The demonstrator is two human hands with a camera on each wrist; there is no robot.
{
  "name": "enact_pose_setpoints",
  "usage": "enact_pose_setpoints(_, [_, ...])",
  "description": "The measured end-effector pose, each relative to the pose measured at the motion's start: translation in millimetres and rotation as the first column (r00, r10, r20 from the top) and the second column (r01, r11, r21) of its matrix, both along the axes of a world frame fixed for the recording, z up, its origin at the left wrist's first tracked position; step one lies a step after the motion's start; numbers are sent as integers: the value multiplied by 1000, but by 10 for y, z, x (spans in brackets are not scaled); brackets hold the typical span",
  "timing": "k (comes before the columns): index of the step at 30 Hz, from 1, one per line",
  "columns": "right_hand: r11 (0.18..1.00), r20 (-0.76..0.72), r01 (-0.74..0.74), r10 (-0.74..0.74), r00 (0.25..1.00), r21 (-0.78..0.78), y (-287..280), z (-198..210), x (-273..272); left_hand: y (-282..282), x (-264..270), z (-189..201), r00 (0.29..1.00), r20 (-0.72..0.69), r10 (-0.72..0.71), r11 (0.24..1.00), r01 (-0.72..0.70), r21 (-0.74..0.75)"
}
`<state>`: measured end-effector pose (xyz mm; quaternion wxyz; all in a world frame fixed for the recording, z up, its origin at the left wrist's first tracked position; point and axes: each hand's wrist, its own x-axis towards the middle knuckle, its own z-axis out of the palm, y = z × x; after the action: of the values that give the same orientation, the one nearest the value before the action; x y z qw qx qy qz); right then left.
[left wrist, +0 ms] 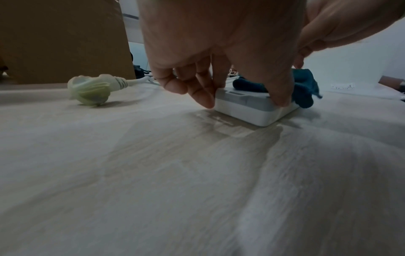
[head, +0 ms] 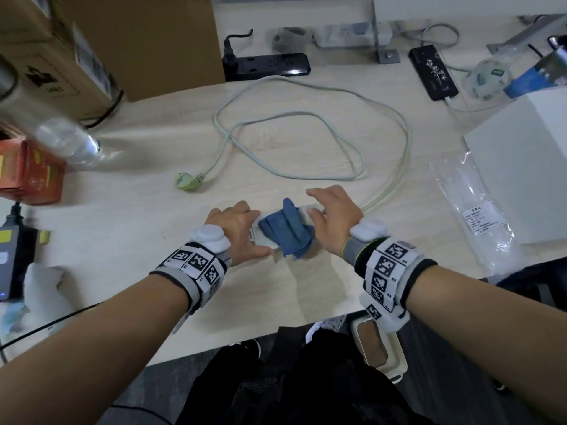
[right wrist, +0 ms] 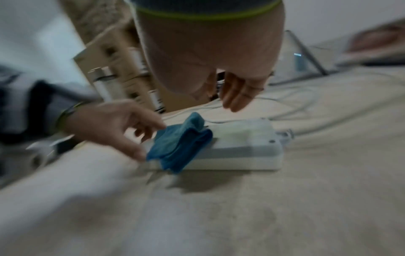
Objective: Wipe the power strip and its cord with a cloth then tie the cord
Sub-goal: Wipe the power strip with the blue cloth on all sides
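A white power strip (head: 267, 240) lies on the light wooden table, near its front edge. A crumpled blue cloth (head: 287, 230) rests on top of the strip. My left hand (head: 250, 231) grips the strip's left end, fingers on the far side and thumb on the near side (left wrist: 281, 97). My right hand (head: 319, 204) hovers open over the right end with straight fingers (right wrist: 236, 97), holding nothing. The pale cord (head: 306, 118) runs from the strip's right end in loose loops across the table to its greenish plug (head: 185, 180).
Cardboard boxes (head: 138, 41) stand at the back left, with a clear bottle (head: 67, 142) and an orange box (head: 30, 176) nearer. A black power strip (head: 270, 64) lies at the back. A white box (head: 521, 164) and a plastic bag (head: 478, 216) sit at right.
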<state>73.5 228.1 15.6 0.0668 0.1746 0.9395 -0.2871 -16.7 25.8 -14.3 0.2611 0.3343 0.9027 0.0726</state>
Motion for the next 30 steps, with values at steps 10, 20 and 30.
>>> enact_pose_setpoints(10, [751, 30, -614, 627, 778, 244, 211, -237, 45, -9, -4, 31, 1000, 25, -9, 1000, 10, -15])
enact_pose_setpoints(20, [852, -128, -515, 523, 842, 96, -291, -427, -140, -4, -4, 3, 999, 45, 13, 1000, -13, 1])
enact_pose_setpoints(30, [844, -171, -488, 527, 833, 223, 324, -453, -9, -10, -9, -34, 1000, -2, -20, 1000, 20, -7])
